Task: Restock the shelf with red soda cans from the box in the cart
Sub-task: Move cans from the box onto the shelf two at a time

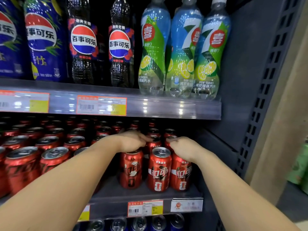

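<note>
Head view, hands: both arms reach into the middle shelf (146,200). The left hand (131,142) lies palm down over the top of a front-row can (130,170), fingers curled forward over its rim. The right hand (182,147) lies the same way over the rightmost front can (180,174), fingers bent over its top toward the rear.

Head view, grip: each hand seems to cup its can from above; whether the fingers truly clamp or only press and steady it, I cannot tell, since the fingertips drop behind the cans.

Head view, red soda cans: a third front can (159,169) stands upright between the two hands, just beside both. More red cans (50,144) fill the rows to the left and behind.

Progress: by my reading the restock is well along. The shelf is densely filled, and these right-hand cans look like the ones being seated now. A bare strip of shelf remains left of the front three, so a few more may be needed.

Hidden: the cart and its box are out of frame, so the remaining stock is unknown. The rear rows sit in shadow, and the price tags (145,208) are too blurred to read.

Other stock: cola bottles (83,42) and lemon-lime bottles (154,47) stand on the shelf above.
</note>
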{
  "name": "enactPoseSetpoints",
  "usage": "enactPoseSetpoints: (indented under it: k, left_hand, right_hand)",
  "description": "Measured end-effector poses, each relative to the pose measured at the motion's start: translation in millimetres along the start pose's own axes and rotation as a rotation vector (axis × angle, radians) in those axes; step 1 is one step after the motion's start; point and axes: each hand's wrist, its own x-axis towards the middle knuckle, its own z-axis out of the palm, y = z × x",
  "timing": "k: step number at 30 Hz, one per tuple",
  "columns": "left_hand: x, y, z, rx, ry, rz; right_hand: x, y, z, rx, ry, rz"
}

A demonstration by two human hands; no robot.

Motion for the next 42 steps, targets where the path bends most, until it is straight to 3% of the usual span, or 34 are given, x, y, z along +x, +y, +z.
enactPoseSetpoints:
  k: [9, 16, 22, 25, 29, 33, 38, 42]
  left_hand:
    - [1, 14, -4, 0.191, -0.017, 0.005]
    - [2, 15, -1, 0.244, 0.021, 0.019]
    - [-2, 12, -18, 0.166, -0.027, -0.001]
    - [-8, 5, -26, 0.14, -0.043, -0.006]
    - [-13, -10, -31, 0.029, 0.037, 0.009]
    - [-22, -35, -41, 0.113, 0.167, -0.053]
    - [-35, -43, -41, 0.203, 0.097, -0.039]
    - [-32, -52, -33, 0.132, 0.117, -0.024]
  right_hand:
    - [3, 1, 1, 0.006, -0.034, 0.008]
    - [3, 3, 1, -0.056, 0.005, 0.124]
    - [12, 8, 2, 0.049, 0.028, 0.133]
    - [20, 1, 6, -0.117, 0.069, 0.044]
    - [26, -13, 13, -0.115, 0.002, -0.032]
    - [30, -12, 5, -0.176, -0.005, 0.006]
    - [30, -7, 5, -0.207, -0.038, -0.008]
    - [30, -1, 7, -0.206, -0.054, -0.042]
